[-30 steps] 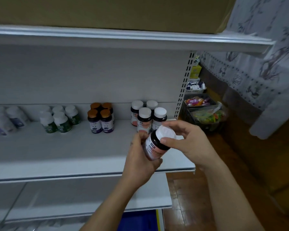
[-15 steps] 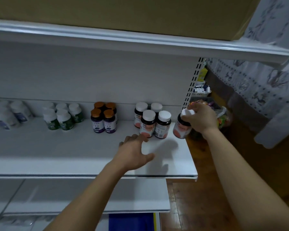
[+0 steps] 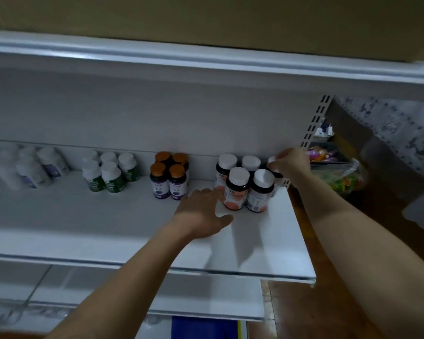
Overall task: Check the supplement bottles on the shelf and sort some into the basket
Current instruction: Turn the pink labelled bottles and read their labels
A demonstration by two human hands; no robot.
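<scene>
- Held the dark white-capped bottle point(image 3: 275, 170) upright, long axis vertical, at the right end of the shelf point(image 3: 132, 223), just behind and right of the orange-label cluster point(image 3: 238, 192)
- Gripped its cap from above with the right hand point(image 3: 293, 165), fingers curled round the rim; could not tell whether the base touched the shelf, hidden behind a front bottle
- Held the left hand point(image 3: 202, 214) low over the shelf, fingers straight and slightly apart, clasping nothing, tips just beside the cluster's front-left bottle
- Judged the left hand the nearer one for the next bottle, which lay ahead and right of its fingertips
- Made out no basket for certain
</scene>
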